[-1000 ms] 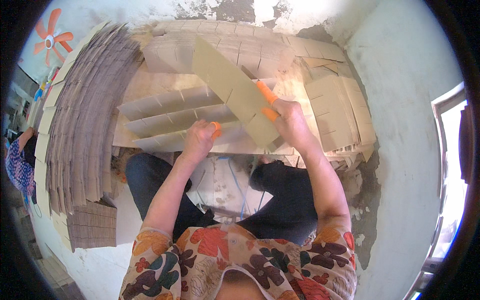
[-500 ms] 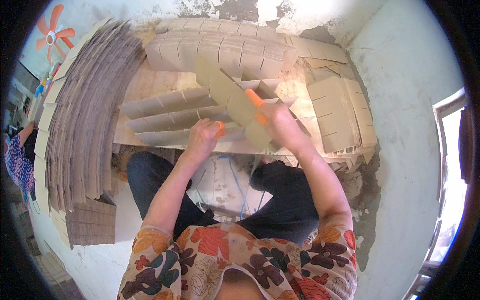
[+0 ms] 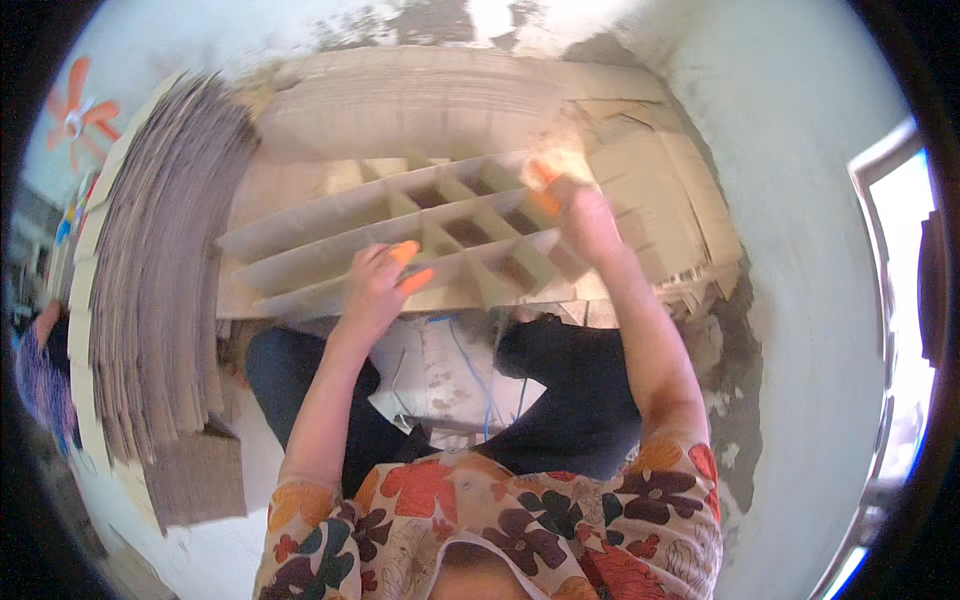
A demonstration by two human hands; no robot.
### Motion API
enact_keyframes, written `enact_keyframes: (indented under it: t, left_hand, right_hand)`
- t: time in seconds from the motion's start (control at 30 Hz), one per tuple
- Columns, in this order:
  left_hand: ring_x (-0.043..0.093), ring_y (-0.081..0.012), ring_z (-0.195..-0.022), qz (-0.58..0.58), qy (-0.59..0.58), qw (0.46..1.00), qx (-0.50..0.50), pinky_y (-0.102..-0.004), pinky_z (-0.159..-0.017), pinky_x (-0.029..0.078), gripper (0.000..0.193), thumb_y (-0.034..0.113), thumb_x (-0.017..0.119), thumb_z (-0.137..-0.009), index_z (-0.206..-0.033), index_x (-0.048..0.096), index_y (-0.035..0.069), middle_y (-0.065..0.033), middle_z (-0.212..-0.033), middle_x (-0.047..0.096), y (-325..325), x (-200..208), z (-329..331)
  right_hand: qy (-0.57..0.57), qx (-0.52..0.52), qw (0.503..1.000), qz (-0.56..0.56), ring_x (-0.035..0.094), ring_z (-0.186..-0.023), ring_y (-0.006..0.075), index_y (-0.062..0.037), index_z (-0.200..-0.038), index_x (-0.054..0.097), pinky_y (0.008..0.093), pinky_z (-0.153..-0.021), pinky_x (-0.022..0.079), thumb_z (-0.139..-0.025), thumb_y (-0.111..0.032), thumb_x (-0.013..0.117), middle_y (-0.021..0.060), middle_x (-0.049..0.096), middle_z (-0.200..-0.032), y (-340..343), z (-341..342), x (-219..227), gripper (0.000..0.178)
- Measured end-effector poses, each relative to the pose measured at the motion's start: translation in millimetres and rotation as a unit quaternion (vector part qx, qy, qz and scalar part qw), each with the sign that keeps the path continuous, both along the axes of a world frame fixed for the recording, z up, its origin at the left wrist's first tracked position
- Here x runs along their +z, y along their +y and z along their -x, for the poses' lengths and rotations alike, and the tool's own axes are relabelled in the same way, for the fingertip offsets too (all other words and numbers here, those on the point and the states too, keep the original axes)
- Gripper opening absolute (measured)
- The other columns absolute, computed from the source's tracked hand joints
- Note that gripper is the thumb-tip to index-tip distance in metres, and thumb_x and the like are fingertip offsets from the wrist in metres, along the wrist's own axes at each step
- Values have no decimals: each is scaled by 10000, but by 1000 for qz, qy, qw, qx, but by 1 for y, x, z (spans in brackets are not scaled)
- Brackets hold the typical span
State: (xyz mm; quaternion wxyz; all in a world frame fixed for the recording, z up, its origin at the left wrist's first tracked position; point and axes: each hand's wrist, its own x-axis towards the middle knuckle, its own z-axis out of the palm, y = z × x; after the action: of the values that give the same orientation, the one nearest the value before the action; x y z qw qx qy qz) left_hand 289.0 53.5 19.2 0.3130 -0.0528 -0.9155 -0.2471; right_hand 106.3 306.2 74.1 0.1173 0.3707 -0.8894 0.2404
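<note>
- Near: left hand, its orange-covered finger and thumb parted.
- Beyond: cardboard grid, between left pile and right pile.
- Right hand, blurred, by the grid's right end; cannot tell its grip.
- Far: cardboard stack.

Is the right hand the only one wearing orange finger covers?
No, orange finger covers show on both the left hand and the right hand.
</note>
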Motion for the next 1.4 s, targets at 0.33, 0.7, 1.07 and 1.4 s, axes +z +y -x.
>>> enact_keyframes:
  t: [0.33, 0.7, 1.07, 1.4]
  left_hand:
    - [575, -337, -988, 102, 22, 990, 96, -427, -887, 458, 546, 121, 838, -653, -1142, 620, 16, -138, -1034, 646, -32, 19, -44]
    - [572, -353, -996, 94, 21, 989, 113, -446, -929, 443, 494, 106, 826, -678, -1120, 629, 8, -141, -1015, 649, -49, 5, -59]
    - [571, -346, -961, 52, 57, 989, 124, -434, -861, 449, 472, 130, 828, -674, -1090, 638, 14, -149, -963, 649, -46, 15, -57]
    - [593, -308, -831, 58, -57, 996, 39, -392, -728, 474, 319, 143, 768, -712, -994, 660, 40, -113, -870, 651, -45, -4, -42]
  right_hand:
    - [10, -447, 868, -215, 458, -1172, 314, -101, -1281, 440, 527, -887, 399, -700, -241, 810, 124, 511, -1217, 183, 74, -77, 703]
    - [-65, -466, 878, -87, 616, -1017, 338, -53, -1036, 594, 466, -827, 490, -715, -290, 792, 182, 649, -1026, 189, 80, -55, 445]
    - [174, -426, 862, 214, 664, -845, 262, -123, -1182, 644, 357, -731, 517, -848, -254, 685, 161, 692, -959, 154, 67, 29, 361]
    - [-90, 82, 981, 152, 545, -685, 166, -68, -1310, 543, 299, -671, 484, -773, -16, 711, 188, 663, -1088, -41, -64, 93, 565]
